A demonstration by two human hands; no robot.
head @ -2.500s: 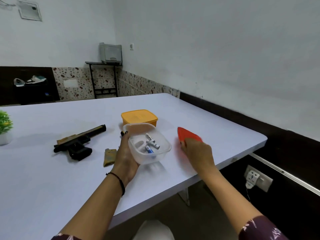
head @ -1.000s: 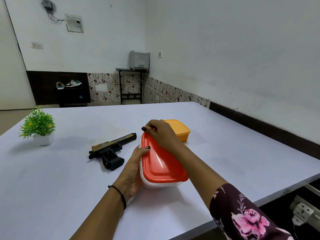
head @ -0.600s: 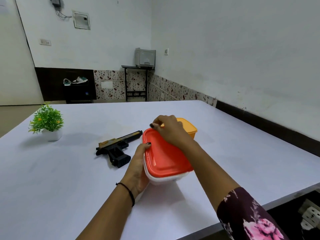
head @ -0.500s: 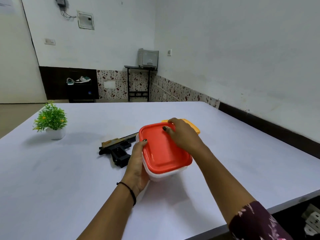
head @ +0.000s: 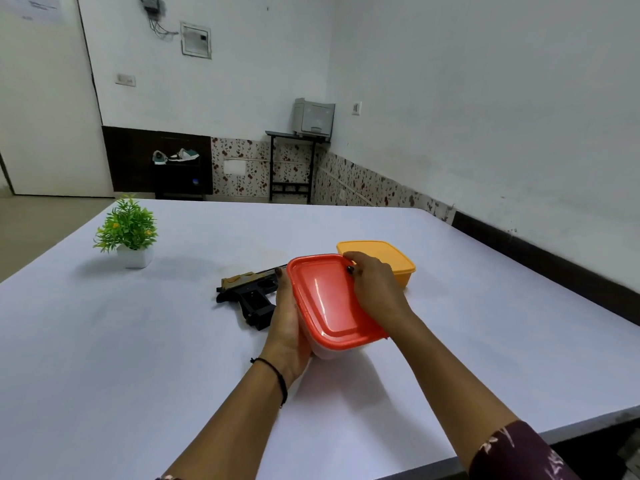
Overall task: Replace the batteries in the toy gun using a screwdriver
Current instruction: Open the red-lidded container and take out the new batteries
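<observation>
At the far left a potted plant [head: 126, 233] was seen standing on the white table [head: 104, 341], well apart from the action; next, the toy gun [head: 249, 294] was found lying on its side on the table, untouched, just beside and partly hidden behind the left hand [head: 287, 327]; no screwdriver and no batteries could be made out anywhere; that left hand was cupped against the left wall of a clear tub [head: 327, 353], fingers curled round it, and the tub was held tilted toward the camera, apparently lifted off the table; a red lid [head: 325, 303] was seated on top; over its far right corner the right hand [head: 377, 292] was laid, fingers curled down over the rim and gripping it; behind that hand a yellow box [head: 398, 261] was seen closed on the table; the step in hand was judged to be work on the lid, though sealing and opening could not be told apart here; either way, it would be done best with the tub brought level or set down, so that nothing inside is tipped; the wall should be braced firmly by the left hand while one corner at a time is worked by the right
</observation>
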